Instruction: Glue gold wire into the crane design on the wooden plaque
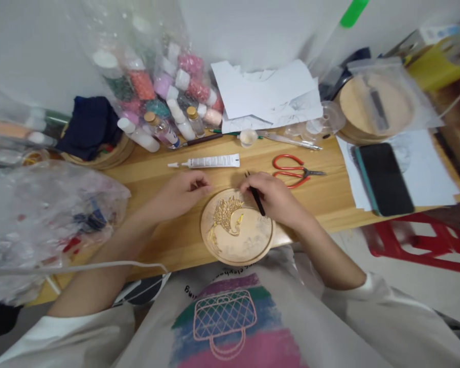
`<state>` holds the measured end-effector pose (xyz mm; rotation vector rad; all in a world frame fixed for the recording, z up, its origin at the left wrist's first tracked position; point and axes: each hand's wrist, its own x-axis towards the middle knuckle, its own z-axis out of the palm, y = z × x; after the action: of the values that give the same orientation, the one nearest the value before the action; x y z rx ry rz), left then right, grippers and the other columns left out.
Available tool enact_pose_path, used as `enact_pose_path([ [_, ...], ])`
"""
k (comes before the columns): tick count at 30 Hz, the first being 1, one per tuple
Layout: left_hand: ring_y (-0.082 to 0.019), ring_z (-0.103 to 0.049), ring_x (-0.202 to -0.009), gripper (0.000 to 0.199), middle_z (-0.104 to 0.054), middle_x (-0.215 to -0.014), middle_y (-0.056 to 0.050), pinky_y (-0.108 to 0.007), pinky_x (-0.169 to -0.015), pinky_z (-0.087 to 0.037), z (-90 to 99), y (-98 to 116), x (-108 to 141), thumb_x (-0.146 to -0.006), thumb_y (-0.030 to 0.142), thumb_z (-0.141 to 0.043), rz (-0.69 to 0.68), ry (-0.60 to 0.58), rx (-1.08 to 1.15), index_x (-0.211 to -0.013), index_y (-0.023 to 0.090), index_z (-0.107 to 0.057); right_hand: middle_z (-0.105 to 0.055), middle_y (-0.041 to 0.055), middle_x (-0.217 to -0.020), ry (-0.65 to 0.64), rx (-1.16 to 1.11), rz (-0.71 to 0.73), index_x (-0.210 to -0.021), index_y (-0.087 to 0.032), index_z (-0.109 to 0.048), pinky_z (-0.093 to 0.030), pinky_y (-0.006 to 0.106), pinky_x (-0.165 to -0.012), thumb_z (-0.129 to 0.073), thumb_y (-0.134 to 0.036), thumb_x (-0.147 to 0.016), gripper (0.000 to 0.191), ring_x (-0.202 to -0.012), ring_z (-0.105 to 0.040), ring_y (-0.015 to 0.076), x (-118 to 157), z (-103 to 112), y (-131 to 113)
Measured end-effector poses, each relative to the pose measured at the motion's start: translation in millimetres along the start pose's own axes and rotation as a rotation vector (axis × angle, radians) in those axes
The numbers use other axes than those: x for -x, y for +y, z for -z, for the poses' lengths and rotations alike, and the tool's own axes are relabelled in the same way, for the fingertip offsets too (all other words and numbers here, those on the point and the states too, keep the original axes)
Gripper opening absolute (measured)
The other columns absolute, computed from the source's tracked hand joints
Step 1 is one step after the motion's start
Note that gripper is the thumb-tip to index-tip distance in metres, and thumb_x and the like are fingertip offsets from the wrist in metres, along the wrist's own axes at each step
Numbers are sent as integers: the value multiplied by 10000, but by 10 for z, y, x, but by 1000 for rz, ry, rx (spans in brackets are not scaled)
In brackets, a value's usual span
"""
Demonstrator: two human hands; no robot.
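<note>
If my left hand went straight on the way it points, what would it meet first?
Your left hand would likely meet the round wooden board first; its height is unclear, so it may pass over and reach your right hand.

Phone (386,179) atop white papers (431,176), dark blue cloth (90,128) at left

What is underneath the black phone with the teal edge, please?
White paper sheets with faint grey drawings show on both sides of the black phone; whatever lies directly beneath it is covered.
</note>
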<state>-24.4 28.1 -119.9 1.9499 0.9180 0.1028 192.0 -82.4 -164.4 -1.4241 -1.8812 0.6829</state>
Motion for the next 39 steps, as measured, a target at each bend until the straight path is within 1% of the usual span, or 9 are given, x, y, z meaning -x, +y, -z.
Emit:
enact_pose_path([
  [3, -118, -471, -568, 229, -528, -579, 38, -247, -535, -381, -70, -57, 10, -867, 384, -560, -3, -6, 25, -724, 205, -582, -674, 40, -800, -59, -10, 43, -836, -187, -646, -424, 283, -734, -486, -41, -813, 217, -795, -598, 184, -141, 1, 33],
  [10, -121, -554, -586, 227, -637, -683, -4, -246, -531, -423, -131, -208, 73, -826, 422, -612, 65, 24, 244, -775, 201, -605, -661, 47, -790, 68, 143, -92, -834, -179, -641, -396, 292, -717, -582, -99, -825, 99, -796, -582, 199, -84, -35, 30],
  [15, -146, -665, -667, 218, -747, -847, -69, -246, -549, -487, -158, -230, 133, -829, 412, -642, 130, 51, 345, -797, 200, -600, -661, 76, -843, -23, 314, -187, -965, -178, -690, -363, 299, -657, -580, -126, -845, 171, -769, -569, 215, -56, 103, -11],
  [19, -172, -716, -722, 188, -769, -872, -72, -248, -544, -508, -171, -221, 149, -847, 389, -625, 136, 7, 384, -802, 209, -595, -642, 63, -800, -133, 314, -127, -891, -180, -720, -329, 293, -615, -589, -142, -857, 140, -729, -560, 194, -170, 219, 42],
  [22, -154, -685, -624, 160, -757, -794, -34, -249, -500, -484, -169, -234, 151, -868, 346, -581, 41, -4, 283, -785, 213, -612, -632, 27, -781, -172, 234, -30, -842, -202, -731, -325, 273, -605, -607, -149, -857, 135, -693, -545, 153, -290, 263, 103],
  [25, -133, -610, -579, 135, -714, -708, 5, -270, -530, -472, -150, -257, 157, -842, 308, -619, -61, 70, 154, -749, 218, -658, -658, -1, -786, -170, 118, 2, -843, -217, -733, -365, 256, -628, -635, -170, -854, 109, -679, -562, 131, -387, 256, 153],
  [29, -143, -591, -674, 121, -696, -781, -16, -287, -613, -476, -124, -277, 185, -840, 279, -652, -92, 186, 40, -761, 206, -708, -706, 9, -810, -98, 2, -1, -863, -212, -730, -428, 278, -683, -691, -258, -852, 61, -719, -608, 150, -422, 192, 205],
  [33, -112, -543, -621, 134, -676, -780, -2, -253, -590, -449, -136, -300, 203, -871, 255, -628, -106, 216, -49, -781, 203, -714, -720, 19, -823, -22, -35, 22, -857, -220, -731, -459, 305, -696, -708, -298, -856, 82, -740, -633, 165, -378, 162, 218],
  [39, -115, -525, -589, 59, -662, -769, 12, -244, -529, -422, -164, -311, 210, -856, 239, -692, -116, 276, -54, -813, 245, -732, -704, 16, -804, -46, 0, -32, -859, -270, -721, -484, 340, -702, -669, -318, -886, 76, -745, -634, 182, -346, 202, 179],
])
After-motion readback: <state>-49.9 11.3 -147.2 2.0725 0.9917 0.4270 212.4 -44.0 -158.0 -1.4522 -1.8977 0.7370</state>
